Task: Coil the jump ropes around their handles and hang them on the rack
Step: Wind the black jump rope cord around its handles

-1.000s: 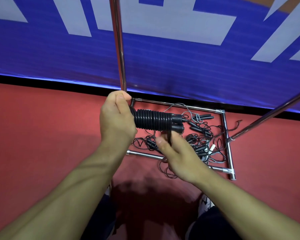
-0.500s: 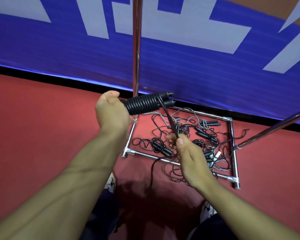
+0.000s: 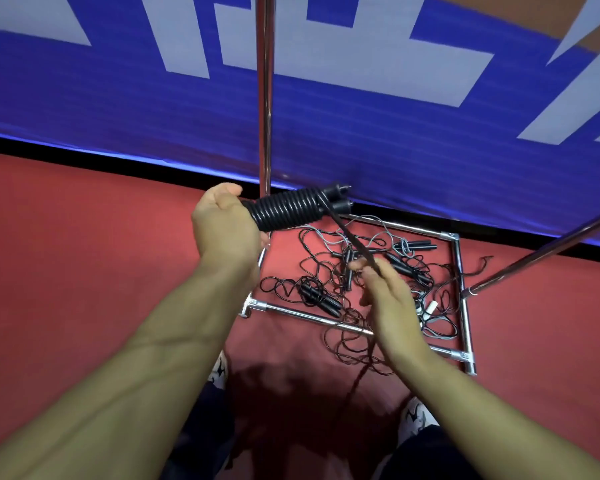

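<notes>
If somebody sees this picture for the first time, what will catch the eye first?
The left hand grips a pair of handles wound with black rope, mid-frame. The right hand pinches the loose rope end below. Behind lies a tangle of jump ropes inside the rack's chrome base frame.

**Red floor under a blue banner**

A matte red floor (image 3: pixel 84 254) spreads below and to both sides of the grip. Beyond it, a blue banner with large pale block shapes (image 3: pixel 361 140) fills the back, edged beneath by a black strip (image 3: pixel 84 157).
</notes>
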Demonstrator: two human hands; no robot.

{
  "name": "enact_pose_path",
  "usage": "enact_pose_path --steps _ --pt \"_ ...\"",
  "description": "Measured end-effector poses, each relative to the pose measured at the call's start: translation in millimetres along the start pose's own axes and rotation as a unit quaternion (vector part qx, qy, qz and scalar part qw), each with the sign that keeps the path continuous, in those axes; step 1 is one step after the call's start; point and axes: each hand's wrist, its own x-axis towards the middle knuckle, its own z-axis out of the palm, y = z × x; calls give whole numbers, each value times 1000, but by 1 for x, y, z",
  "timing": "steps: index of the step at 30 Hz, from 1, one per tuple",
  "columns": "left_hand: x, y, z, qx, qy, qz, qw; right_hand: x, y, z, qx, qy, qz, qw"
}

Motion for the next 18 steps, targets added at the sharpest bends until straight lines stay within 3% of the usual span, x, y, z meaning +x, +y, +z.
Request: enact_pose_path --steps 2,5,10,13,18 --pt "5 2 -2 -7 11 -7 1000 -4 -1 -4 -15 26 -69 997" --pt "9 4 -6 -15 13 -28 999 -4 -2 -4 -147 8 -193 970" --pt "1 -1 -7 24 -66 -52 996 -2 8 -2 -281 -39 -199 938" --pt "-3 -1 -6 26 -89 -59 994 -3 6 0 -229 -44 -183 955" --pt "5 1 -7 5 -40 -57 998 -6 -7 -10 -133 -16 -189 973"
